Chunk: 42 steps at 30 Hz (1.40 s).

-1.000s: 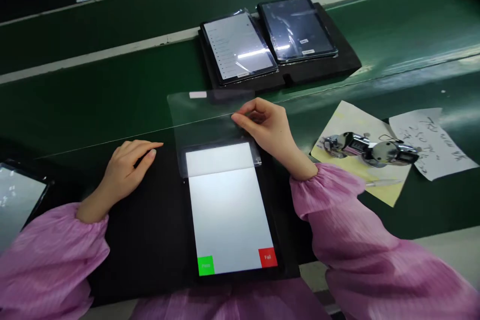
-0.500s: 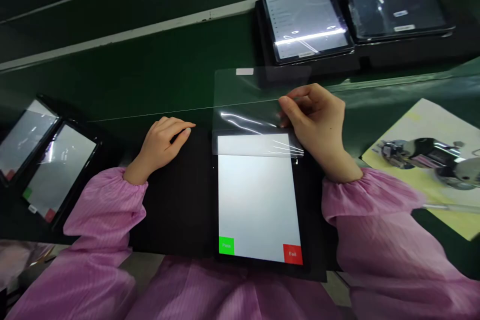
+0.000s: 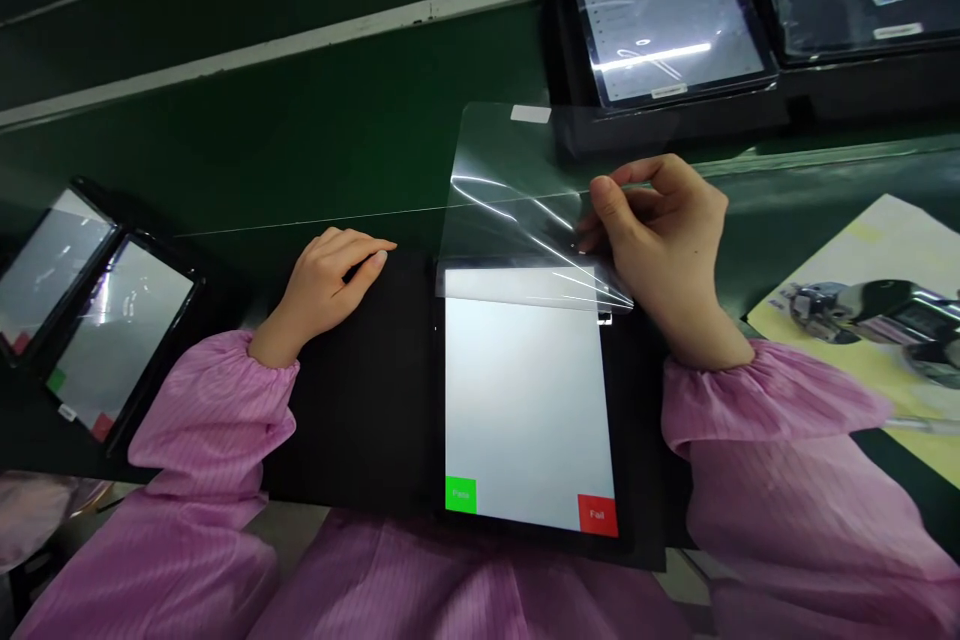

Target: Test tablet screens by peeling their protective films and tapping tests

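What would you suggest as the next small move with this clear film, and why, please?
I would probably lower the film gently toward the tablet with the right hand, since its near edge seems to lie across the top of the screen while the rest rises to that hand. The left hand rests apart on the black mat.

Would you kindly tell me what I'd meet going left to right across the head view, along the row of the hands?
Far-left tablet, second tablet, left hand, Pass/Fail tablet, right hand, yellow sheet of paper.
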Each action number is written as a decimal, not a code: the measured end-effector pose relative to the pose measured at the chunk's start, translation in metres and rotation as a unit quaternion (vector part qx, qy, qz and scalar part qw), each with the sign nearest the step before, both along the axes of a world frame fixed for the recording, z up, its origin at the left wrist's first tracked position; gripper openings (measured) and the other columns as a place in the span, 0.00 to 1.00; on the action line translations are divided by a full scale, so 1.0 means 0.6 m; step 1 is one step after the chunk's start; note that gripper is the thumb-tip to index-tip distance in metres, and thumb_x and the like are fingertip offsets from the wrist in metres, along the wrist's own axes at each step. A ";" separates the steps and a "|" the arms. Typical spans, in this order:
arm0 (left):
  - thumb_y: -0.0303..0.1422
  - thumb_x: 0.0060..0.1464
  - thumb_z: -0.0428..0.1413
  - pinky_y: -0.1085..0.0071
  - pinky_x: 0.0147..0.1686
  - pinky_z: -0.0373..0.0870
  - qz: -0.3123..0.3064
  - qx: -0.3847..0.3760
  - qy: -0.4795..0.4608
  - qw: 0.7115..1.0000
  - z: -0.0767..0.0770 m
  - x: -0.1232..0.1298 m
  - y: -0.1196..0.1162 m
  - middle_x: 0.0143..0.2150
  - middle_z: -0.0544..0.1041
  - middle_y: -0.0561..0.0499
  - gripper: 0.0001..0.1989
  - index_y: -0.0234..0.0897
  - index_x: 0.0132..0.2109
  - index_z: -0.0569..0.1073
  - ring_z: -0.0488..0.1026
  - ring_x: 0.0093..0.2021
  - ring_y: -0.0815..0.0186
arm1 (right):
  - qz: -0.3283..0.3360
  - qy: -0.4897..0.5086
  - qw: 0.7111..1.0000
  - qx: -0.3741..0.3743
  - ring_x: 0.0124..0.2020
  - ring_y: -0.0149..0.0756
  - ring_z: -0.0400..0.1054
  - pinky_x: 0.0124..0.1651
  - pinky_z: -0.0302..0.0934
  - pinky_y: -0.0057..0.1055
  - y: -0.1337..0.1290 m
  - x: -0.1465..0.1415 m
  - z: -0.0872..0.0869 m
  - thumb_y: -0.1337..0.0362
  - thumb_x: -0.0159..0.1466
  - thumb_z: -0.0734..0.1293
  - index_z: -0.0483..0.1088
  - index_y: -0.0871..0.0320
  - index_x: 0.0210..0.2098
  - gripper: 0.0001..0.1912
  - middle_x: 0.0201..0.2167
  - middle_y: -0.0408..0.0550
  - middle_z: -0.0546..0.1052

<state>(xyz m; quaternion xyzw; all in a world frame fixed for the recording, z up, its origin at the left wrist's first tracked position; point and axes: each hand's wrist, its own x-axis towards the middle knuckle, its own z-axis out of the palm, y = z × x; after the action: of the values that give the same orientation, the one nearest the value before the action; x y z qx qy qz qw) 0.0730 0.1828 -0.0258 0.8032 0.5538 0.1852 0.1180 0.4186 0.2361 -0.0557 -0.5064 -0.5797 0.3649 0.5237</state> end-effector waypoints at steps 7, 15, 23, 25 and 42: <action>0.39 0.72 0.52 0.58 0.52 0.72 -0.009 0.015 0.008 1.000 -0.001 -0.001 0.002 0.49 0.85 0.47 0.16 0.40 0.53 0.82 0.78 0.48 0.57 | 0.009 -0.006 1.000 0.018 0.18 0.31 0.70 0.20 0.60 0.31 0.007 0.004 -0.004 0.56 0.70 0.74 0.68 0.52 0.37 0.13 0.22 0.40 0.76; 0.39 0.70 0.54 0.56 0.54 0.73 -0.002 0.020 0.009 1.000 -0.003 -0.001 0.004 0.49 0.85 0.48 0.14 0.42 0.52 0.82 0.78 0.49 0.56 | 0.020 -0.037 0.999 0.015 0.20 0.30 0.69 0.24 0.62 0.31 0.006 0.002 -0.008 0.50 0.71 0.74 0.67 0.51 0.37 0.16 0.23 0.39 0.76; 0.40 0.69 0.55 0.56 0.55 0.72 0.012 0.009 0.004 1.000 -0.002 -0.002 0.008 0.48 0.84 0.48 0.14 0.44 0.51 0.83 0.78 0.50 0.56 | 0.000 -0.180 0.966 0.187 0.30 0.36 0.72 0.37 0.65 0.37 -0.042 -0.002 0.043 0.54 0.74 0.68 0.68 0.50 0.35 0.12 0.28 0.42 0.76; 0.41 0.68 0.54 0.56 0.55 0.73 0.018 0.000 0.007 1.000 -0.001 -0.001 0.008 0.48 0.84 0.49 0.14 0.45 0.51 0.83 0.78 0.50 0.55 | 0.013 -0.204 0.953 0.223 0.30 0.36 0.72 0.36 0.65 0.36 -0.070 0.003 0.067 0.57 0.74 0.68 0.68 0.50 0.34 0.11 0.30 0.42 0.77; 0.42 0.69 0.52 0.57 0.55 0.72 0.015 -0.001 0.004 1.000 -0.005 0.000 0.005 0.49 0.84 0.47 0.17 0.42 0.53 0.82 0.76 0.50 0.55 | 0.386 -0.290 0.874 0.056 0.40 0.39 0.77 0.39 0.72 0.34 -0.290 0.040 0.106 0.57 0.79 0.62 0.75 0.56 0.52 0.13 0.43 0.50 0.81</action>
<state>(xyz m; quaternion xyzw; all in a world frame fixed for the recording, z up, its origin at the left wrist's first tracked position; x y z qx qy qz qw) 0.0728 0.1857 -0.0285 0.7956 0.5662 0.1829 0.1136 0.4424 0.0620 0.0076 -0.2950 -0.8748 0.3414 0.1768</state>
